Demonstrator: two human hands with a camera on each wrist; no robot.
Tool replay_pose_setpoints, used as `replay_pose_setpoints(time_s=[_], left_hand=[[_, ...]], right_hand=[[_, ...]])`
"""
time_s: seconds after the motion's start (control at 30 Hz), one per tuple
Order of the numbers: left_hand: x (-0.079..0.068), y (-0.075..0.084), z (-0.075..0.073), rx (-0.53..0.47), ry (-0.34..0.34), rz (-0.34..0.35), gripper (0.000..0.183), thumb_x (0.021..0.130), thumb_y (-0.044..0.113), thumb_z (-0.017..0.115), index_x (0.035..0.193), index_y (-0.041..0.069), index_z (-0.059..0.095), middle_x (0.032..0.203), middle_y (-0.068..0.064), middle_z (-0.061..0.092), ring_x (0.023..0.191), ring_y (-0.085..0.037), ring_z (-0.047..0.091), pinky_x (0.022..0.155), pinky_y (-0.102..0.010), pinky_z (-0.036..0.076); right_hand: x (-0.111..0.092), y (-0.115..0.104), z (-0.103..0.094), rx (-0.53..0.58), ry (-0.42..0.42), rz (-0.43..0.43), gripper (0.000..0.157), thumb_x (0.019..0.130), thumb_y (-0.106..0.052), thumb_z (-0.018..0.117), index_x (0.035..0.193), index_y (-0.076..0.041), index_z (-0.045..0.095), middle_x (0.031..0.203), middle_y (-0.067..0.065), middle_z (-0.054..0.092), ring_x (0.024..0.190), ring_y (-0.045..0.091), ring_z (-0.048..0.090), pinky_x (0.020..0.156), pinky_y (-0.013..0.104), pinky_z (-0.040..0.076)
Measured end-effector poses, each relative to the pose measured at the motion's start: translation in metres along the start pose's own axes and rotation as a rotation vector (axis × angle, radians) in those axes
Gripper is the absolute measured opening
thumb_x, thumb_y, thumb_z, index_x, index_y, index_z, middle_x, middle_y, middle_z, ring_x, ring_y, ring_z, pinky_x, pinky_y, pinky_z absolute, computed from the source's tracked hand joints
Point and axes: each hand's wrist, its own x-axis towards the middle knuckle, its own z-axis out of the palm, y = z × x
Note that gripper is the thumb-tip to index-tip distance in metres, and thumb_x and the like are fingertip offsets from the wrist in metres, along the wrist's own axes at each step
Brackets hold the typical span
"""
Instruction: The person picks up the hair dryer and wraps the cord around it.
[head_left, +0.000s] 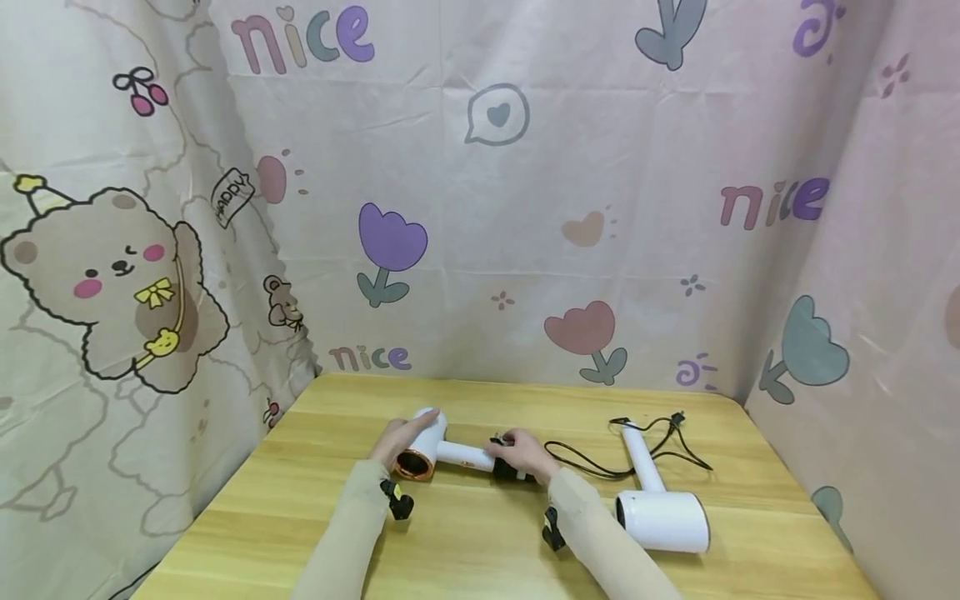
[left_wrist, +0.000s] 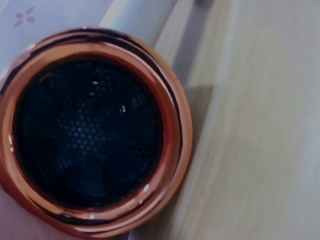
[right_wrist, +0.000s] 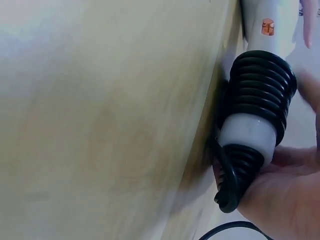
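Note:
A white hair dryer (head_left: 465,455) with a copper-coloured rim lies on the table, its handle pointing right. My left hand (head_left: 396,439) grips the barrel from its left side, fingers over the top. In the left wrist view the copper ring (left_wrist: 182,135) surrounds a dark honeycomb grille. Black power cord (right_wrist: 260,85) is wound in several turns round the handle's end. My right hand (head_left: 528,454) holds the wound cord there, fingertips by the plug (head_left: 498,441). The right wrist view shows its palm against the handle's tail, with some fingers hidden behind.
A second white hair dryer (head_left: 663,521) lies at the right, nozzle facing left, handle pointing to the back. Its loose black cord (head_left: 600,471) curves over the wooden table (head_left: 465,550), with a plug (head_left: 677,417) at the back. Patterned curtains (head_left: 487,208) enclose the table's back and sides.

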Motion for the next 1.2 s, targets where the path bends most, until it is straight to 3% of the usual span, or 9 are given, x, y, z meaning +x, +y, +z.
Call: replay_pose_setpoints(time_s=[0.1,0.2,0.27,0.33,0.53,0.7,0.83,1.07,1.2], left_hand=[[0.001,-0.003,-0.002,0.013,0.001,0.000,0.090,0.081,0.077,0.054,0.123,-0.003,0.056,0.094,-0.013,0.063,0.076,-0.021,0.062,0.063,-0.028,0.054],[0.001,-0.005,-0.005,0.040,0.022,0.017,0.091,0.082,0.080,0.048,0.123,-0.001,0.057,0.097,-0.013,0.063,0.082,-0.021,0.060,0.067,-0.026,0.050],[0.001,-0.005,-0.008,0.049,0.032,0.028,0.090,0.084,0.078,0.046,0.124,-0.001,0.057,0.100,-0.014,0.063,0.086,-0.023,0.060,0.072,-0.027,0.049],[-0.002,-0.006,-0.010,0.051,0.032,0.044,0.088,0.088,0.075,0.045,0.129,-0.003,0.054,0.106,-0.018,0.062,0.092,-0.026,0.060,0.079,-0.031,0.050],[-0.010,-0.012,-0.013,0.030,0.038,0.074,0.086,0.095,0.064,0.044,0.143,-0.007,0.037,0.132,-0.027,0.051,0.119,-0.038,0.051,0.105,-0.053,0.042],[-0.018,-0.011,-0.016,0.059,0.032,0.111,0.083,0.096,0.062,0.044,0.142,-0.007,0.039,0.133,-0.028,0.051,0.120,-0.040,0.051,0.102,-0.053,0.045],[-0.025,-0.005,-0.012,0.199,0.091,0.166,0.076,0.098,0.060,0.042,0.136,-0.007,0.046,0.129,-0.028,0.054,0.117,-0.039,0.054,0.096,-0.051,0.048],[-0.032,0.012,0.023,0.570,0.400,0.416,0.068,0.094,0.049,0.057,0.132,-0.007,0.050,0.131,-0.036,0.047,0.120,-0.047,0.047,0.103,-0.059,0.040],[-0.041,0.020,0.050,0.679,0.422,0.550,0.070,0.090,0.048,0.064,0.132,-0.005,0.048,0.136,-0.032,0.042,0.127,-0.045,0.042,0.112,-0.057,0.033]], right_hand=[[-0.003,0.000,-0.004,0.012,0.008,0.006,0.051,0.100,-0.040,0.053,0.129,0.002,0.057,0.123,0.018,0.062,0.114,0.036,0.058,0.091,0.053,0.052],[-0.005,-0.002,-0.010,-0.064,0.021,-0.027,0.040,0.103,-0.033,0.047,0.114,0.001,0.066,0.092,0.007,0.064,0.082,0.024,0.060,0.070,0.040,0.053],[-0.008,-0.004,-0.016,-0.142,0.023,-0.067,0.035,0.103,-0.026,0.047,0.099,0.000,0.069,0.072,0.000,0.054,0.062,0.015,0.048,0.056,0.030,0.043],[-0.011,-0.006,-0.023,-0.226,0.019,-0.109,0.034,0.103,-0.021,0.047,0.085,0.000,0.067,0.061,-0.001,0.042,0.052,0.012,0.033,0.051,0.026,0.032],[-0.027,-0.006,-0.050,-0.498,0.074,-0.225,0.022,0.097,-0.011,0.054,0.086,-0.001,0.070,0.070,0.001,0.062,0.056,0.009,0.049,0.058,0.028,0.050],[-0.041,-0.008,-0.081,-0.617,0.104,-0.206,0.023,0.095,-0.012,0.059,0.074,-0.009,0.067,0.063,-0.003,0.056,0.057,0.012,0.048,0.058,0.030,0.046],[-0.053,-0.014,-0.109,-0.604,0.037,-0.176,0.028,0.095,-0.012,0.060,0.068,-0.011,0.063,0.059,-0.004,0.049,0.054,0.012,0.042,0.056,0.028,0.040],[-0.075,-0.008,-0.152,-0.560,-0.059,-0.115,0.019,0.094,-0.005,0.056,0.082,-0.007,0.070,0.072,0.003,0.063,0.062,0.011,0.053,0.058,0.027,0.047],[-0.084,0.006,-0.171,-0.551,-0.070,-0.085,0.019,0.093,-0.002,0.055,0.080,-0.005,0.069,0.070,0.006,0.063,0.059,0.011,0.052,0.055,0.026,0.047]])
